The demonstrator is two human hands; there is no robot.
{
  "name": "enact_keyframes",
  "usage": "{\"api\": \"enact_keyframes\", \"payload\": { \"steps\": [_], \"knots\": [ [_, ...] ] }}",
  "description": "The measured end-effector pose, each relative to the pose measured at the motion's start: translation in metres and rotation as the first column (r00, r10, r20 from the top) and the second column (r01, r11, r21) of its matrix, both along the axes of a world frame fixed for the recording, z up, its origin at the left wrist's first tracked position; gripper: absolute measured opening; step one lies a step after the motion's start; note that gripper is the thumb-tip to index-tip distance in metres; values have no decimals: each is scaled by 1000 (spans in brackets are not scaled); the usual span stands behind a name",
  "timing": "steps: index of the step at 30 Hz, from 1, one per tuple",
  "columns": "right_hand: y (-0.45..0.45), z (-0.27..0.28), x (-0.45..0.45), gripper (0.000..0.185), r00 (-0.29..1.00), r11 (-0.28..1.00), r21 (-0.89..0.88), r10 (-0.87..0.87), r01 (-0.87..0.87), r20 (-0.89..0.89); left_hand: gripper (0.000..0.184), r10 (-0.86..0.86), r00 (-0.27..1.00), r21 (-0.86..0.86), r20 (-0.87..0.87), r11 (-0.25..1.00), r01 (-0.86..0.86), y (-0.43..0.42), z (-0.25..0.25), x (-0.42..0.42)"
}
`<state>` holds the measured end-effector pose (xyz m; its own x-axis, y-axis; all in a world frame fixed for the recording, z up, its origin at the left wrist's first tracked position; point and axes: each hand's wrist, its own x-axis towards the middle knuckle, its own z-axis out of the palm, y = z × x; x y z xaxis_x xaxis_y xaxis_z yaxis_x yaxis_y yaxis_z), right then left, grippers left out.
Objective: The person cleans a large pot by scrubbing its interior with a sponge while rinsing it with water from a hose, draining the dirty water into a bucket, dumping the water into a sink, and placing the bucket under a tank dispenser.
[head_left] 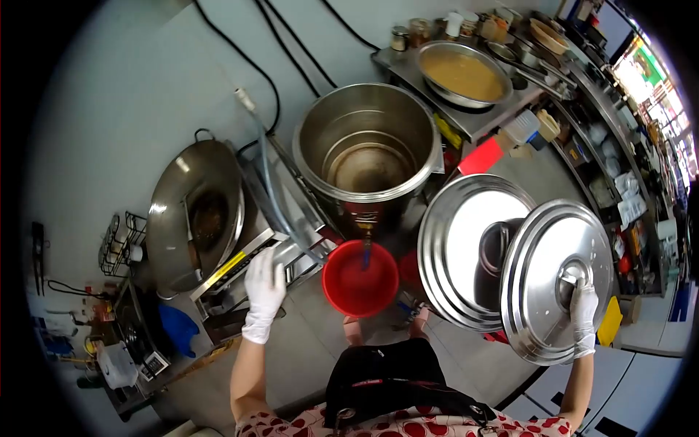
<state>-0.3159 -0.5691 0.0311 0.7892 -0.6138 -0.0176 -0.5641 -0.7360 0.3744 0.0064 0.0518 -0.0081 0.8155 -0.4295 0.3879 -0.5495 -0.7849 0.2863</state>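
Note:
My right hand, in a white glove, grips the centre handle of a shiny steel lid and holds it tilted at my right. Behind it is another wide round steel piece; I cannot tell whether it is a lid or a vessel. My left hand, also gloved, has its fingers stretched out and holds nothing, beside the metal counter edge. A tall steel pot stands uncovered ahead, with a stained bottom. Below its tap sits a red bucket.
A large wok rests at the left, near a grey hose. At the back right, a steel basin holds brownish liquid beside jars and pans. Shelves of containers line the right side. A blue bag lies at the lower left.

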Motion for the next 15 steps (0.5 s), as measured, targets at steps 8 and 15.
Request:
{"api": "enact_keyframes", "payload": {
  "steps": [8,15],
  "knots": [
    [68,42,193,17,931,957,221,100,-186,350,32,-10,995,-115,-97,993,-1,18,-23,34],
    [10,-10,381,17,820,903,151,281,-401,499,25,219,912,16,-346,973,-228,31,-77,-60]
  ]
}}
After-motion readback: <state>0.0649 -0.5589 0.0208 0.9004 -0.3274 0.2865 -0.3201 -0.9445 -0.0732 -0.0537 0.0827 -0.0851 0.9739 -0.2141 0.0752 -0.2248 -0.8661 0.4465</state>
